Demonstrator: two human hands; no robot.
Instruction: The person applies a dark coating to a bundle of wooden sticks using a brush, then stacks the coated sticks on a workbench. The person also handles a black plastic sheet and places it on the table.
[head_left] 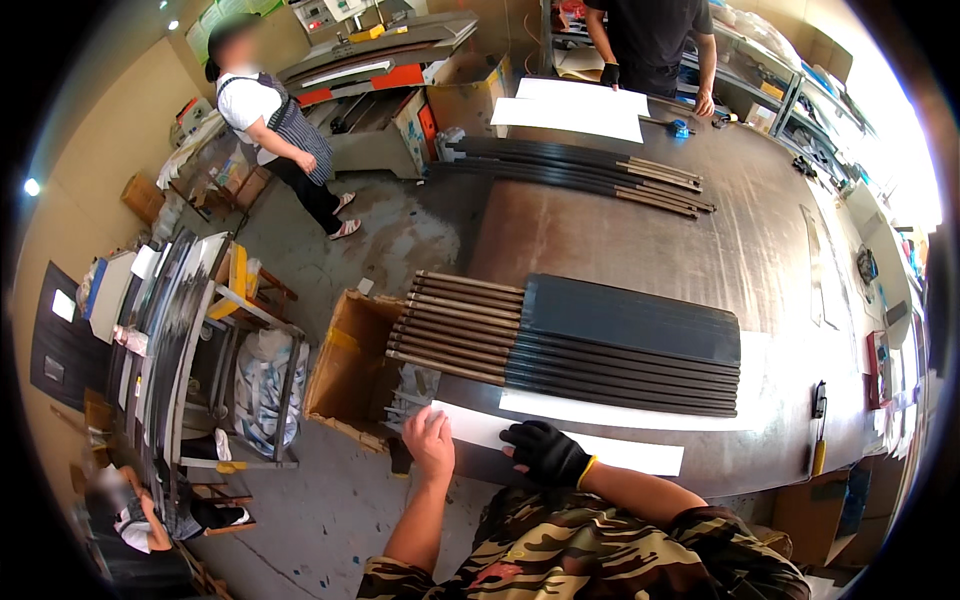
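Observation:
A long white strip (625, 453) of sheet or paper lies along the table's near edge. My left hand (430, 440), bare, is closed at the strip's left end, fingers bent over its edge. In a black glove with a yellow cuff, my right hand (547, 453) rests on the strip with its fingers spread. Just beyond lies a row of several dark rods (620, 375) with bare brownish left ends (450, 325), set side by side. A flat dark sheet (630, 315) covers the far part of the row. A second white sheet (750, 385) shows partly beneath the rods.
An open cardboard box (350, 365) stands against the table's left end. More rods (590, 175) and white sheets (575, 108) lie farther up the brown table (600, 232). A co-worker (655, 45) stands at the far side; another person (265, 125) stands left. A yellow-handled tool (819, 440) lies right.

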